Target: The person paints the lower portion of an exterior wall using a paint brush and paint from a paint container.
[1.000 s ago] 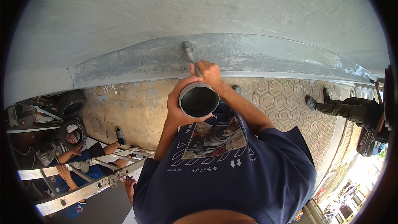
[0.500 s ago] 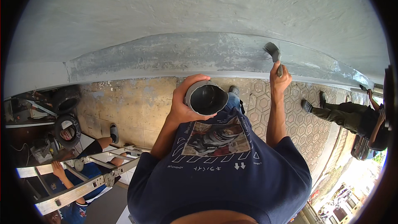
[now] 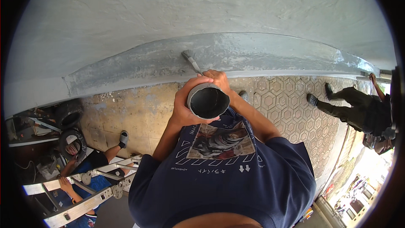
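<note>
My left hand [image 3: 184, 106] is wrapped round a grey, rough-rimmed round container [image 3: 221, 95] in front of my chest. Its inside is dark grey, and I cannot make out how much it holds. Just beyond the container, my right hand [image 3: 217, 79] grips a paintbrush [image 3: 193, 62], partly hidden behind the left hand's fingers. The brush points up and left, its dark bristles against the patchy grey band [image 3: 143, 61] that runs along the foot of the paler grey wall [image 3: 202, 4].
At the lower left, a person holds an aluminium ladder [image 3: 84, 202] near tyres [image 3: 69, 143]. Another person in dark clothes [image 3: 358, 109] stands at the right, one arm toward the wall. Yellowish tiles [image 3: 130, 105] and hexagon paving [image 3: 282, 101] lie below the band.
My right hand has swung the brush left along the band, from right of the container to just beyond it. My left hand and the container stay nearly in place.
</note>
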{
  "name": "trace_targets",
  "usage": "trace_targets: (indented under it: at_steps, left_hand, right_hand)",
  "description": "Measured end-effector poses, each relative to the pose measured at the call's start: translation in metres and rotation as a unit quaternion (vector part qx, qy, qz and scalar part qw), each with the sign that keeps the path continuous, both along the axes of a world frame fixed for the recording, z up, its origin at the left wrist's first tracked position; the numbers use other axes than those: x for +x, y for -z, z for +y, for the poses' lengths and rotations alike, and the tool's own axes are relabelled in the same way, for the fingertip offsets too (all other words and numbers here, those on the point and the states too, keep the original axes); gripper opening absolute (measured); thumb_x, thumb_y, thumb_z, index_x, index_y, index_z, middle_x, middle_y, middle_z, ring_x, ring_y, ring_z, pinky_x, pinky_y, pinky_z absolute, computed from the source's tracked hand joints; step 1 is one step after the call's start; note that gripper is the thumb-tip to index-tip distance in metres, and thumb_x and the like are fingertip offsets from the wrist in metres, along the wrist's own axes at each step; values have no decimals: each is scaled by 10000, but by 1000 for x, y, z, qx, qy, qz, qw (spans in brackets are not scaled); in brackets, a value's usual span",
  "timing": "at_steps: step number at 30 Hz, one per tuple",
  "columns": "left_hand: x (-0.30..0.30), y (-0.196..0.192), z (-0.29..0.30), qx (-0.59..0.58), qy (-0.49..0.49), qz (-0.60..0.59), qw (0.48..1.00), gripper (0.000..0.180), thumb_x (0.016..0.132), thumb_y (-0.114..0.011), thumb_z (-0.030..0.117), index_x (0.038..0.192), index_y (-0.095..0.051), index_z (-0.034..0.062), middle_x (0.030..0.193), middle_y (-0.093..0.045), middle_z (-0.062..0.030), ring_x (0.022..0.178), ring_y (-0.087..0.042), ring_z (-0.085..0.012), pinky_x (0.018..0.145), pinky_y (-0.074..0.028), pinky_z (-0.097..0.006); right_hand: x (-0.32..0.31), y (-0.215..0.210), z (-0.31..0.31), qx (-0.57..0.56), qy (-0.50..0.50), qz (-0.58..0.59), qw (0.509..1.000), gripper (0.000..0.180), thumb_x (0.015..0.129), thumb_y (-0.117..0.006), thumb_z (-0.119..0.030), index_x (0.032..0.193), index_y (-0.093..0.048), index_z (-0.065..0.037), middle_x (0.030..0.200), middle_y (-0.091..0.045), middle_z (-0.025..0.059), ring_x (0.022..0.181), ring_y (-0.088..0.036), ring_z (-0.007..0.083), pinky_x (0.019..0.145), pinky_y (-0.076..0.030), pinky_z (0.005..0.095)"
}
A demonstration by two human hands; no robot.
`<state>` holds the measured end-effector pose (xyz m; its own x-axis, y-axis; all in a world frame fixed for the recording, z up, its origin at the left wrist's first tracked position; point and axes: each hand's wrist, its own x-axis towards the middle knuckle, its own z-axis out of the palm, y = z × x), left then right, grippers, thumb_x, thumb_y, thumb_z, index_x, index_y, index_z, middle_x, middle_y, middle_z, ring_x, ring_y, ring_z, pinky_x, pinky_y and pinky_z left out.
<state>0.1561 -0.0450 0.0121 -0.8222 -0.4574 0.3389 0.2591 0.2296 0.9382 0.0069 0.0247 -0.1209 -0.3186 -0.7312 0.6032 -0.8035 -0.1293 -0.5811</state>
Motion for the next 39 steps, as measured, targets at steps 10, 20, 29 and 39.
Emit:
trace_targets:
  at_steps: [10, 20, 29, 39]
  left_hand:
    - [-19, 1, -1, -4, 59, 19, 998, 916, 500, -954, 190, 1286, -520, 10, 1239, -603, -161, 1132, -594, -253, 972, -466, -364]
    - [-14, 1, -7, 24, 34, 4, 999, 932, 501, -951, 181, 1301, -503, 11, 1220, -605, -161, 1120, -602, -250, 965, -476, -366]
    - [-23, -5, 2, 8, 33, 23, 999, 924, 507, -953, 212, 1292, -510, 10, 1223, -601, -160, 1112, -603, -249, 955, -484, -362]
    - [-20, -4, 6, 27, 7, 11, 1000, 922, 491, -957, 191, 1286, -521, 25, 1234, -602, -151, 1100, -610, -236, 945, -482, -349]
  right_hand:
    - [-136, -33, 153, 106, 390, 56, 913, 241, 877, -671, -119, 667, -638, -6, 571, -604, 167, 455, -606, 307, 433, -457, 388]
    - [-61, -27, 102, 64, 305, -50, 949, 184, 864, -666, -114, 717, -637, -8, 589, -599, 172, 494, -616, 321, 448, -455, 386]
    - [-19, -27, 46, 94, 181, -191, 960, 264, 868, -665, -174, 658, -654, -16, 599, -617, 179, 481, -607, 330, 459, -459, 400]
    - [-205, -52, 234, 159, 488, -27, 858, 386, 858, -654, -240, 587, -612, 32, 531, -576, 206, 475, -624, 340, 487, -462, 422]
